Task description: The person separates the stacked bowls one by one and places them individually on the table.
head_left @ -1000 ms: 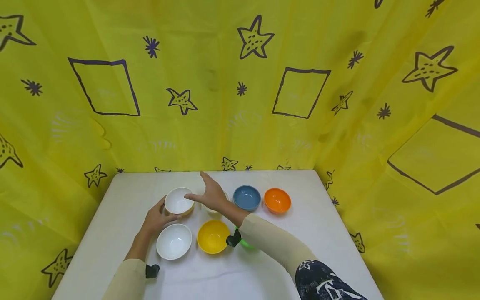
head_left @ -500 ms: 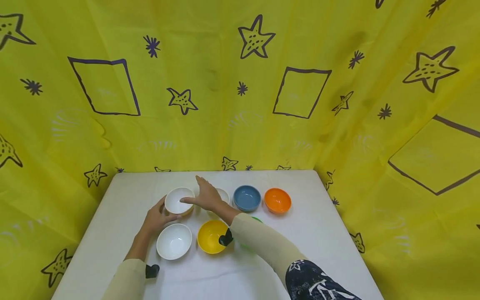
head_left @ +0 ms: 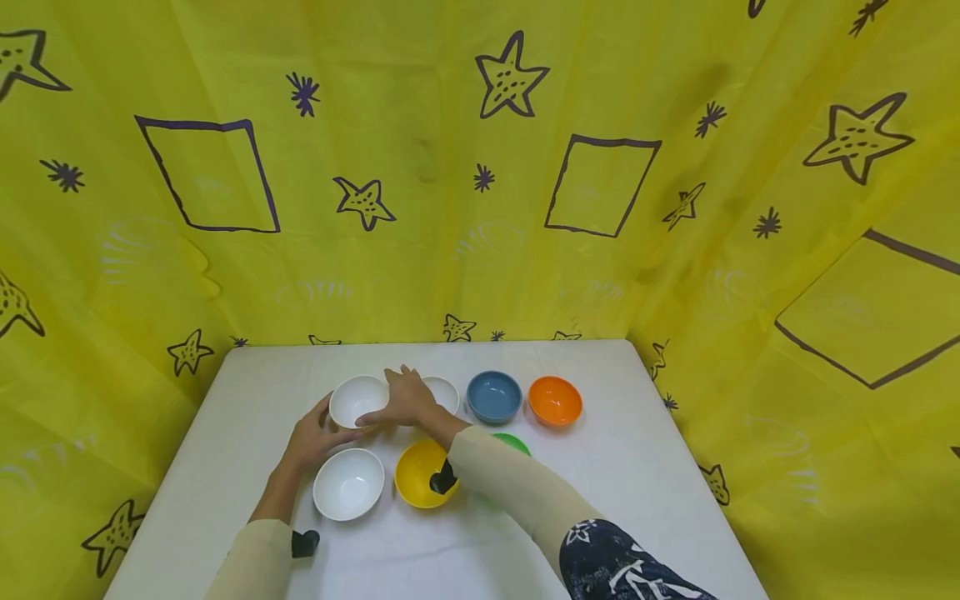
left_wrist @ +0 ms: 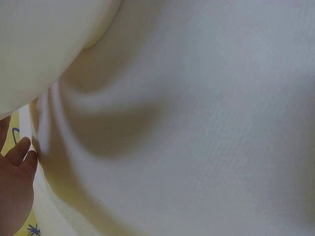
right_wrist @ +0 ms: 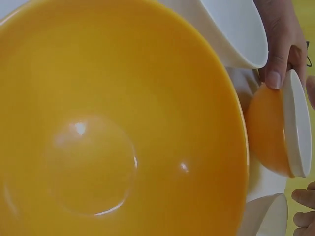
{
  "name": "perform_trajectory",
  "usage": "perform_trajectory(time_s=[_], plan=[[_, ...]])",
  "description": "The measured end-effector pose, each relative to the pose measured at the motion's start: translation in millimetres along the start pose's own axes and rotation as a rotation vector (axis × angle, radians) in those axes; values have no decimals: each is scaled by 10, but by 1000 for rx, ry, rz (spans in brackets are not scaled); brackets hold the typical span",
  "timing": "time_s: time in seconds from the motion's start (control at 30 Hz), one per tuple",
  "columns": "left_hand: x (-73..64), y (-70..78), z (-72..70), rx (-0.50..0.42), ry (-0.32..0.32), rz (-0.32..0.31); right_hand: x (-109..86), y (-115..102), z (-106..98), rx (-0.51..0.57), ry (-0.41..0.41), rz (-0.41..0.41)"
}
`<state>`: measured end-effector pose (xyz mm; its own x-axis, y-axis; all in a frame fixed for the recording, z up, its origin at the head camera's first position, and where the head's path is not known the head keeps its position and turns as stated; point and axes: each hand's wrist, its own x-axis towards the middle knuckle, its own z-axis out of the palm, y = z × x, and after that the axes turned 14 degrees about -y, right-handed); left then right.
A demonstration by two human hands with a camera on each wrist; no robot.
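My left hand [head_left: 311, 437] grips the side of a bowl [head_left: 358, 402] at the table's back left. White inside and at the rim, this bowl shows orange on its outside in the right wrist view, where a thumb [right_wrist: 275, 73] presses its wall. My right hand [head_left: 408, 400] reaches to the bowl's right side, fingers spread. Contact of the right fingers with it is unclear. Close by stand a second white bowl [head_left: 444, 393], partly behind the right hand, a front white bowl [head_left: 348, 483] and a yellow bowl [head_left: 415, 479].
A blue bowl [head_left: 494, 397] and an orange bowl [head_left: 555, 402] stand at the back right. My right sleeve [head_left: 517, 483] covers most of a green bowl [head_left: 513, 442]. A white cloth covers the table [head_left: 645, 500]. Yellow curtains [head_left: 420, 275] rise along its back and sides.
My right hand has moved left and lowered to the right side of the white-rimmed bowl, uncovering more of the second white bowl. The left hand has stayed in place.
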<state>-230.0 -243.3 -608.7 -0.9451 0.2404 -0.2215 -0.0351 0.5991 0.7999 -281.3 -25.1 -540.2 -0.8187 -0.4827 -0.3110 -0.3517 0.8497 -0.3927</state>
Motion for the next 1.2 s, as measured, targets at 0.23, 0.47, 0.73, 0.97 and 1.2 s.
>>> perform_trajectory(time_s=[0.23, 0.47, 0.73, 0.97, 1.2], plan=[[7, 14, 9, -6, 7, -3, 22, -5, 89, -60, -21, 7], [27, 6, -14, 5, 15, 9, 57, -54, 100, -63, -34, 31], [11, 13, 1, 6, 6, 1, 84, -101, 135, -45, -42, 50], [11, 18, 0, -3, 4, -8, 74, -105, 118, -24, -39, 50], [24, 10, -4, -10, -5, -22, 65, -105, 103, 20, -37, 44]])
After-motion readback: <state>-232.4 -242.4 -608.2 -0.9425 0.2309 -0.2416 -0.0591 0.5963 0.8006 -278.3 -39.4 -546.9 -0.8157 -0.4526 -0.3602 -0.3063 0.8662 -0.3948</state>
